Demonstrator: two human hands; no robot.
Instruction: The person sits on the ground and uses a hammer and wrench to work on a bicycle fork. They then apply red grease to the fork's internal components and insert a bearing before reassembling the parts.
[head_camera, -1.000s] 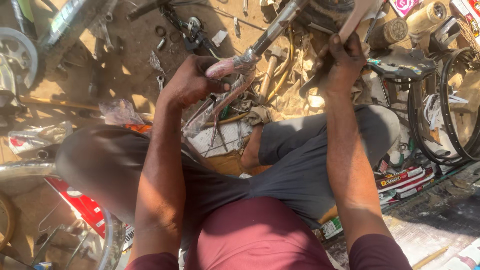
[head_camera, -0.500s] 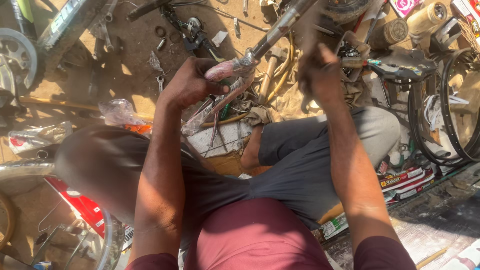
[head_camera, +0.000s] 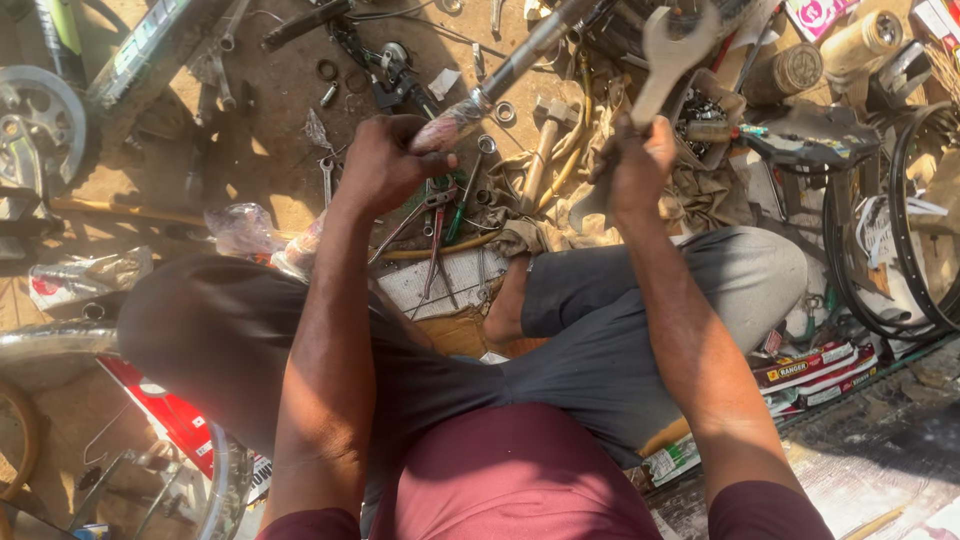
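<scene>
I sit on the ground with my knees bent, looking down. My left hand (head_camera: 385, 160) grips the worn end of a long metal bicycle tube (head_camera: 520, 60) that slants up to the right. My right hand (head_camera: 635, 165) is closed around a large grey open-ended spanner (head_camera: 668, 55), held upright with its jaw at the top. Both hands hover above a pile of tools: pliers (head_camera: 435, 225), a wooden-handled hammer (head_camera: 542, 150) and a dirty rag (head_camera: 560, 215).
A bicycle wheel rim (head_camera: 880, 230) leans at the right beside a black saddle (head_camera: 810, 140). A chainring (head_camera: 40, 125) lies at the far left, a chrome mudguard and red frame (head_camera: 150, 420) at the lower left. Loose nuts and washers (head_camera: 330, 85) dot the dirt.
My right hand has come back from the parts at the upper right toward me and now holds the spanner upright. My left hand has stayed on the tube.
</scene>
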